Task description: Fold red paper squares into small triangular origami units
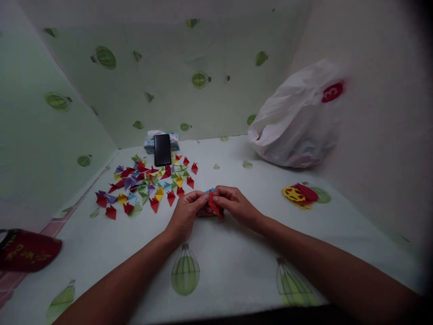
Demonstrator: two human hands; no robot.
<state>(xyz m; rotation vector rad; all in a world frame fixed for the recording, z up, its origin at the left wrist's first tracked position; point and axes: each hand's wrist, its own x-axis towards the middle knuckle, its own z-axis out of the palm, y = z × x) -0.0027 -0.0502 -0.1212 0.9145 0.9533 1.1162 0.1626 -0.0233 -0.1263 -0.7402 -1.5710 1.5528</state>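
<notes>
Above pale tablecloth [233,275], btwn L hand [189,210] & R hand [236,203]: sm. red folded paper [214,204], narrow, pointed up top, blue bit [212,190] showing by its tip. Both hands pinching red pc.

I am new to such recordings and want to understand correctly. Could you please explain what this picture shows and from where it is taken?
No machine here: a person works with bare hands, and a camera worn on the head looks forward and down. The left hand and right hand hold a small red folded paper. On the cloth, many-coloured paper figures lie to the left, with a phone and tissue box behind. To the right are red and yellow pieces and a white bag.
</notes>
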